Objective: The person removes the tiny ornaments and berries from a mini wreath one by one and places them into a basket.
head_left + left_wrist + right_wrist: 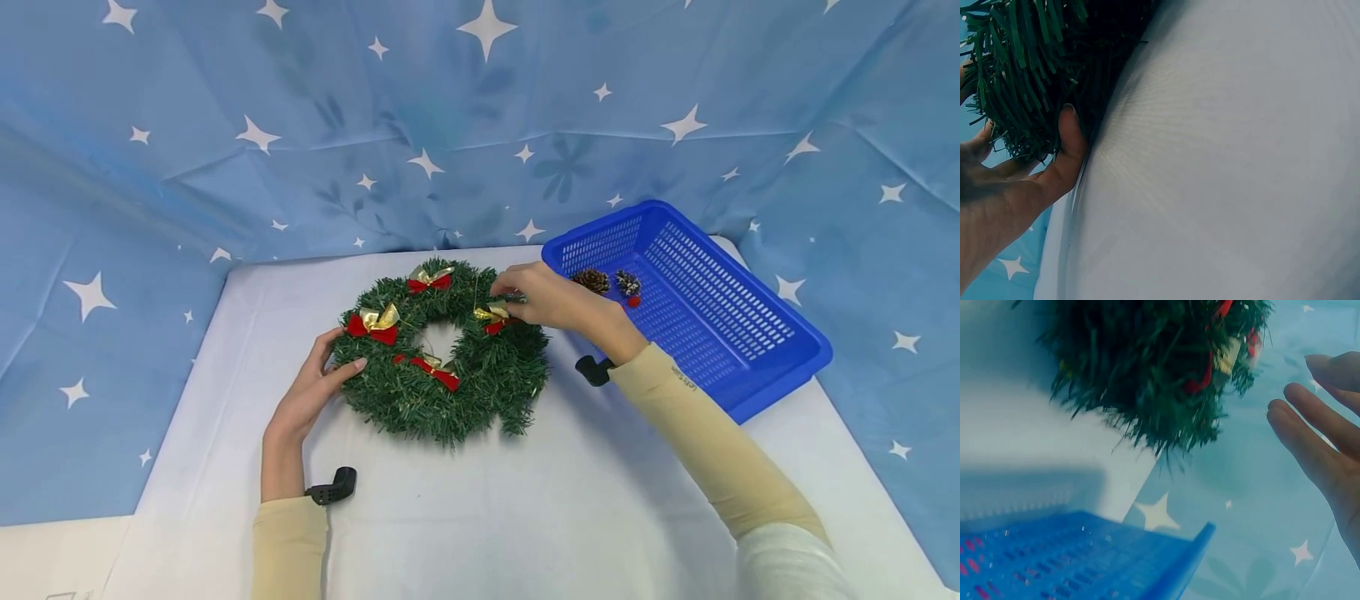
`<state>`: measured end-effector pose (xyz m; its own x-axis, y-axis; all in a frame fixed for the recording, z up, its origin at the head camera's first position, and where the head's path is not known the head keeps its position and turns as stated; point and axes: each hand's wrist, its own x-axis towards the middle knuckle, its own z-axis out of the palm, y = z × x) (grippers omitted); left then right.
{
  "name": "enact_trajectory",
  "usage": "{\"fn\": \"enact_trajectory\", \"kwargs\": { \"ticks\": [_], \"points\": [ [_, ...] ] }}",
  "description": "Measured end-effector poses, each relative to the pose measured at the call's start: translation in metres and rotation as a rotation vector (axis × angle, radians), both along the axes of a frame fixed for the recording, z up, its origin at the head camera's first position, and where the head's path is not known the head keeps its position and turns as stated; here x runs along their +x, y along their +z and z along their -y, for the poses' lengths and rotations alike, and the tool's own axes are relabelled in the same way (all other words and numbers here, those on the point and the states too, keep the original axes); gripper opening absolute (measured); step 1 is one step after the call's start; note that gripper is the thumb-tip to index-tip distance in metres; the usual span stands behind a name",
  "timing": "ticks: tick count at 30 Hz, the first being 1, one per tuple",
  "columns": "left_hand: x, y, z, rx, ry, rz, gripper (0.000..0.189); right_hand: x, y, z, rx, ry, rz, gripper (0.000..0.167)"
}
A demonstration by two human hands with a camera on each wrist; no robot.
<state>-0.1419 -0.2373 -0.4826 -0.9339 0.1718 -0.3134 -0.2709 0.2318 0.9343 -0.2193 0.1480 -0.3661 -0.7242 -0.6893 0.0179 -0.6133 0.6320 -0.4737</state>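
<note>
A green tinsel wreath (420, 408) lies on the white-covered table, with several red and gold bows on it, among them a left bow (372, 327) and a right bow (495, 317). At its left rim, my left hand (315, 383) holds the wreath between thumb and fingers; the left wrist view shows the thumb (1071, 134) against the green strands. My right hand (543, 296) is over the upper right of the wreath, beside the right bow. In the right wrist view its fingers (1310, 434) stand apart from the wreath, extended, with nothing visible between them.
A blue perforated basket (772, 367) stands at the right, behind my right forearm. Inside it are a pine cone (592, 281), a smaller frosted pine cone (627, 283) and a small red piece (634, 302). Blue star-patterned cloth (420, 192) walls the table's back and sides.
</note>
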Motion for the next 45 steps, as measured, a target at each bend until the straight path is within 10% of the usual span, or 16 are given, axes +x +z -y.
{"fn": "enact_trajectory", "kwargs": {
  "ticks": [45],
  "points": [
    [0.000,0.001,-0.002,-0.004,0.015,0.004,0.091,0.012,-0.032,0.115,0.015,0.256,0.103,0.024]
  ]
}}
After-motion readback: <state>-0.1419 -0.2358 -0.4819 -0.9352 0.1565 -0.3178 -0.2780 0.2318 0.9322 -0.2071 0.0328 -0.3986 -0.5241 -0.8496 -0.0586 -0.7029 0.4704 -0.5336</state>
